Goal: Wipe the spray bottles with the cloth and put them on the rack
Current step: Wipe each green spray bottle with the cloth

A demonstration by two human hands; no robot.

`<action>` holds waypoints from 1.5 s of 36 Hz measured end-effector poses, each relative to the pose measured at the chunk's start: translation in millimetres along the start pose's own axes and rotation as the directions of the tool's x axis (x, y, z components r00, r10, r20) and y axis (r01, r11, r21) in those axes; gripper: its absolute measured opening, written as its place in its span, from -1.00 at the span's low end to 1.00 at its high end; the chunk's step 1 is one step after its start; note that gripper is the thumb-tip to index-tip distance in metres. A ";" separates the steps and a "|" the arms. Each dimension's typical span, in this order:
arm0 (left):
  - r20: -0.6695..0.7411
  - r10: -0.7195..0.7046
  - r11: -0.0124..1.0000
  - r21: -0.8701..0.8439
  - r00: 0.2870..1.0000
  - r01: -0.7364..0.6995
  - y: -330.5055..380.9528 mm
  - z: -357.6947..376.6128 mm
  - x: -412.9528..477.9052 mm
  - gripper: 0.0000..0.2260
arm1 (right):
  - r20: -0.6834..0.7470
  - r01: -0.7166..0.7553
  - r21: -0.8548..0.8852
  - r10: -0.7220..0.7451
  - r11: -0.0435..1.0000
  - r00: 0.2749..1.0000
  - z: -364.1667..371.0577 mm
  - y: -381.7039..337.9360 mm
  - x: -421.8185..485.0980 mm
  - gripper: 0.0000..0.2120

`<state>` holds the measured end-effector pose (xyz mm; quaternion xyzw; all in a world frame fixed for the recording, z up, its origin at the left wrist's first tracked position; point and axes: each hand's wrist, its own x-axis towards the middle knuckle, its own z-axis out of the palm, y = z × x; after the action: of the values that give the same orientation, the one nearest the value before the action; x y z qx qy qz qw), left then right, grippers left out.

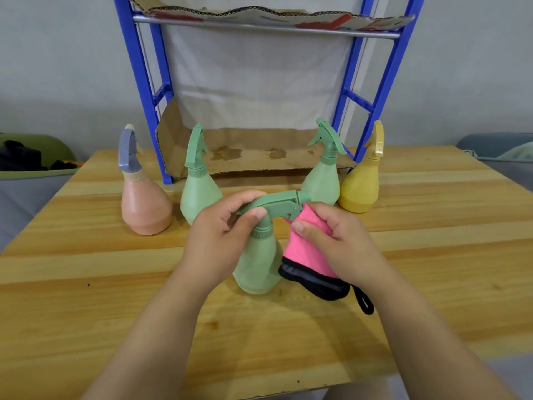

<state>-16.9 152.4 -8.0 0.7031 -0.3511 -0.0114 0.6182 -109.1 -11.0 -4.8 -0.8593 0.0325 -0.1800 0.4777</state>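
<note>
Green bottle (259, 264) upright on the surface (115, 269) in front of the rack (144, 82), long axis vertical, spray head level. Left hand (222, 235) fingers are clamped round its neck and trigger. Right hand (337, 241) fingers pinch the cloth (305, 252) against the head's right end, so the right hand is the one placed to wipe.

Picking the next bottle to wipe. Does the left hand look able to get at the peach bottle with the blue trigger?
Probably yes: nothing stands between the left hand and the peach bottle, but that hand first has to release the green bottle it holds.
</note>
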 end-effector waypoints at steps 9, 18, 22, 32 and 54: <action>0.026 0.076 0.989 0.125 0.997 -0.078 -2.0 -0.7 2.4 -0.71 | 0.001 -0.047 -0.006 0.047 0.999 0.999 -1.7 1.1 -14.0 -0.94; 0.044 0.055 0.994 0.096 0.997 -0.059 -7.3 2.0 1.9 -0.76 | -0.318 0.025 0.037 -0.012 0.999 0.948 -9.1 -6.1 -23.1 -0.80; 0.054 0.045 0.993 0.104 0.998 -0.050 -7.2 2.3 2.5 -0.79 | -0.199 0.135 -0.198 -0.175 0.971 0.964 -11.4 -18.8 -9.8 -0.76; -0.008 0.102 0.954 0.283 0.995 -0.095 -4.4 1.6 0.7 -0.75 | -0.161 0.228 -0.301 -0.285 0.926 0.945 -13.5 -24.7 -0.2 -0.84; 0.102 0.058 0.974 0.215 0.993 -0.079 20.2 8.2 1.6 -0.62 | -0.376 -0.030 0.103 0.067 0.994 0.924 -7.2 -2.4 -29.0 -0.84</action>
<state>-29.0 144.7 8.4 0.7529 -0.4032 0.0150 0.5199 -138.8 -8.9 -7.4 -0.7834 0.1369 -0.3321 0.5071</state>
